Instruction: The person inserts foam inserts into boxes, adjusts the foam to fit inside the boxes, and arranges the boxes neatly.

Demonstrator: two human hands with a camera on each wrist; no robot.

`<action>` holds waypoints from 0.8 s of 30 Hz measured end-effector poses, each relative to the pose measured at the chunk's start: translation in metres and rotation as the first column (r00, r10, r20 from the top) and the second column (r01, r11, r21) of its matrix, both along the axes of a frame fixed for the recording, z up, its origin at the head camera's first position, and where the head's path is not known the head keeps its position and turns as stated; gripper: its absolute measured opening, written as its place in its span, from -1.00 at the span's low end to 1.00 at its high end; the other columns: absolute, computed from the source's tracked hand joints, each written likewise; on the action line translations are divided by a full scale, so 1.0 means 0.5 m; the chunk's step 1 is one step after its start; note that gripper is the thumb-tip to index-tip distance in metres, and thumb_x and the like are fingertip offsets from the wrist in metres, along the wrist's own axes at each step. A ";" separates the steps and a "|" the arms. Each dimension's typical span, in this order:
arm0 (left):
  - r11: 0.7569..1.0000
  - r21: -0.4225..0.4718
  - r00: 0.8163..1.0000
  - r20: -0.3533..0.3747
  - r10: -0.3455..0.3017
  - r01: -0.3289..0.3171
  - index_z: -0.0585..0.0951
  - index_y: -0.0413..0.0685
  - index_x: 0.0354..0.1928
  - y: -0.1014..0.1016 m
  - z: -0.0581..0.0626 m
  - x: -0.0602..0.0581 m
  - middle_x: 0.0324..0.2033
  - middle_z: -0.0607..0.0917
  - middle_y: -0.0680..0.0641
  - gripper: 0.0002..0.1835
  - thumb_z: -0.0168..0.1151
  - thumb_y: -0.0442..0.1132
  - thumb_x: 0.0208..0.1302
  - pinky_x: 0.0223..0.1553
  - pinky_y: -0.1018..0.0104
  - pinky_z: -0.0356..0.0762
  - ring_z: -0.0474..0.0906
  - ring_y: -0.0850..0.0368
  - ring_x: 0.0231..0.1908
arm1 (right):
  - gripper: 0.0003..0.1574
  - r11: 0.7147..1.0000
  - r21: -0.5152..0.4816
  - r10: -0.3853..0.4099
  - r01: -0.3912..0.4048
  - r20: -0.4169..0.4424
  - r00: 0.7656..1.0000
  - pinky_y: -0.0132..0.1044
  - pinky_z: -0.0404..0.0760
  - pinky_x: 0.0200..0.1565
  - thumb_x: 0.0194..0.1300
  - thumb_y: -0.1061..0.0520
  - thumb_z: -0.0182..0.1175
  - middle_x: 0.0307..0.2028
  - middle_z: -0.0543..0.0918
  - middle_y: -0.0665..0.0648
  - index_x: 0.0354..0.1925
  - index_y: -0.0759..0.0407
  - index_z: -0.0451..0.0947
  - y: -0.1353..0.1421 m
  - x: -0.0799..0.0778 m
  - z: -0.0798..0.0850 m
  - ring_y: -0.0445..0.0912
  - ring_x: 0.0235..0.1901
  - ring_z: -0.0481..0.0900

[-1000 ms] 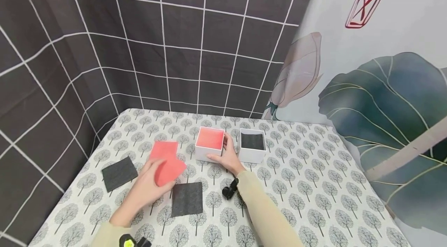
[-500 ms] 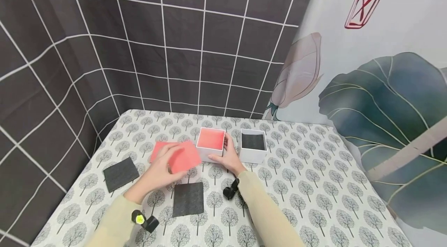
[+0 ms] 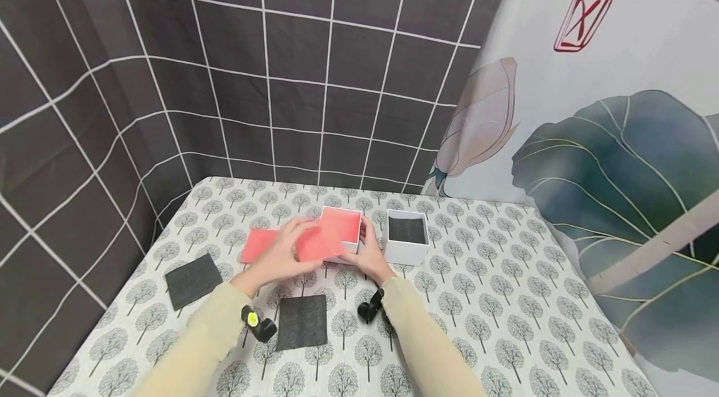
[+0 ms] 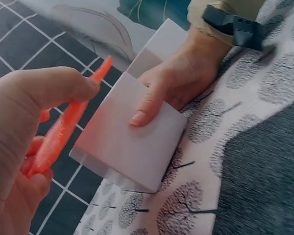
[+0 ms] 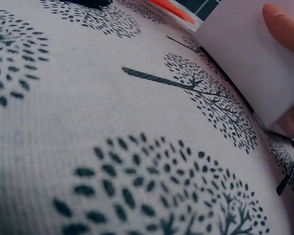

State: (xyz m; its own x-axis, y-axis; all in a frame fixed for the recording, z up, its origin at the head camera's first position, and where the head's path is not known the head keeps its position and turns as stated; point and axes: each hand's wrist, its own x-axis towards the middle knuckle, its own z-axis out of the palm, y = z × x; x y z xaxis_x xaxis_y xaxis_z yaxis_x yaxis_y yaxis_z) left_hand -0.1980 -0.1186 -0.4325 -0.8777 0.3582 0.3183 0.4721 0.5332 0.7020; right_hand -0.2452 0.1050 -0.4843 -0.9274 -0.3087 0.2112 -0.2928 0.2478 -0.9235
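My left hand (image 3: 279,258) pinches a thin red fabric square (image 3: 321,243) between thumb and fingers, as the left wrist view shows. The square is held up off the table and overlaps the left side of a white open-topped box (image 4: 125,132). Red material shows inside that box. My right hand (image 3: 371,258) grips the box at its right side, thumb on the near wall and fingers behind. In the right wrist view only the box's corner and parts of some fingers show. Another red square (image 3: 257,245) lies on the table, partly hidden behind my left hand.
A second white box (image 3: 405,253) stands right of the first, with black fabric (image 3: 407,230) inside. Two black fabric squares lie on the tree-print cloth, a left one (image 3: 193,281) and a near one (image 3: 302,321). A dark gridded curtain (image 3: 224,60) hangs behind the table.
My left hand has lifted the red square off the table's left part and carried it right, over to the first box's edge. My right hand stays on the box.
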 end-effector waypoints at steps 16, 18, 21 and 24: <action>0.992 -0.107 0.995 0.080 -0.064 0.072 0.28 -0.13 0.30 0.052 0.008 -0.089 0.26 0.27 -0.17 -0.17 0.40 -0.08 -0.04 0.06 -0.23 0.35 0.23 -0.10 0.20 | 0.32 1.000 0.010 0.013 -0.014 0.025 1.000 0.01 0.12 0.30 -0.07 0.08 0.46 0.33 0.13 0.27 0.43 0.18 -0.19 0.004 -0.004 -0.008 0.11 0.30 0.13; 0.985 -0.133 0.992 0.073 -0.098 0.107 0.28 -0.16 0.29 0.054 0.012 -0.101 0.26 0.25 -0.20 -0.17 0.40 -0.09 -0.03 0.08 -0.28 0.30 0.18 -0.14 0.23 | 0.32 1.000 0.011 0.016 -0.016 0.023 1.000 0.01 0.12 0.30 -0.07 0.08 0.46 0.34 0.12 0.26 0.43 0.17 -0.19 0.004 -0.004 -0.008 0.10 0.30 0.13; 0.968 -0.194 0.987 0.067 -0.148 0.158 0.26 -0.14 0.31 0.054 0.024 -0.113 0.30 0.19 -0.23 -0.18 0.38 -0.09 0.00 0.12 -0.33 0.22 0.09 -0.18 0.28 | 0.31 1.000 0.006 0.022 -0.022 0.014 1.000 0.03 0.13 0.29 -0.06 0.10 0.45 0.34 0.12 0.26 0.43 0.17 -0.18 0.005 -0.005 -0.007 0.10 0.30 0.14; 0.953 -0.229 0.980 0.072 -0.188 0.200 0.27 -0.12 0.31 0.056 0.037 -0.121 0.32 0.15 -0.24 -0.22 0.35 -0.14 0.03 0.14 -0.35 0.16 0.05 -0.21 0.30 | 0.29 0.999 0.003 0.034 -0.034 0.005 0.999 0.03 0.16 0.28 -0.05 0.11 0.45 0.33 0.13 0.26 0.42 0.18 -0.17 0.005 -0.006 -0.004 0.09 0.28 0.17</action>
